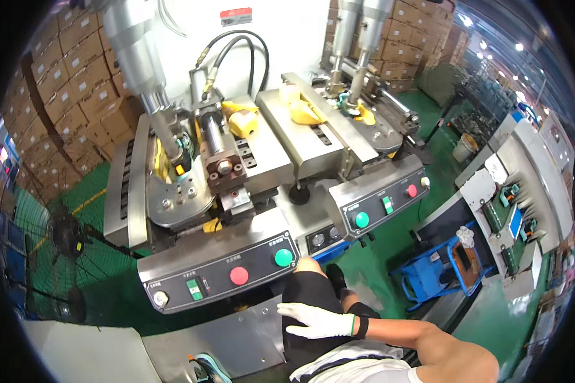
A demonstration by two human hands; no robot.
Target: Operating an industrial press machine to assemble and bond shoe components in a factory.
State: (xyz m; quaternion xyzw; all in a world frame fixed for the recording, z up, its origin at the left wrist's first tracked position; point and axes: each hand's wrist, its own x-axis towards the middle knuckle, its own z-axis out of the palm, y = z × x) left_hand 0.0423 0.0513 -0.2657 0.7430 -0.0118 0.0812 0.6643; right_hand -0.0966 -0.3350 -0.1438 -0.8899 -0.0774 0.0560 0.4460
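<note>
Seems a waiting step, beside a broad two-station metal press [268,169], close to a metal tabletop [223,332] and below the left control panel [216,292] along the press's front edge. Calls next, most likely, for lifting away from the dark-clad thigh [301,350] with the gloved right hand [318,320], either up to the panel's right corner or across to the tabletop. With fingers loosely straight, slightly apart, gripping nothing; no left hand in view. Toward the tabletop's near edge, a shoe-like piece [209,369], partly out of view: teal and black, with pale trim and a touch of orange, apparently soft. Smallest, near the panel's right end, a round green button [283,257], untouched
</note>
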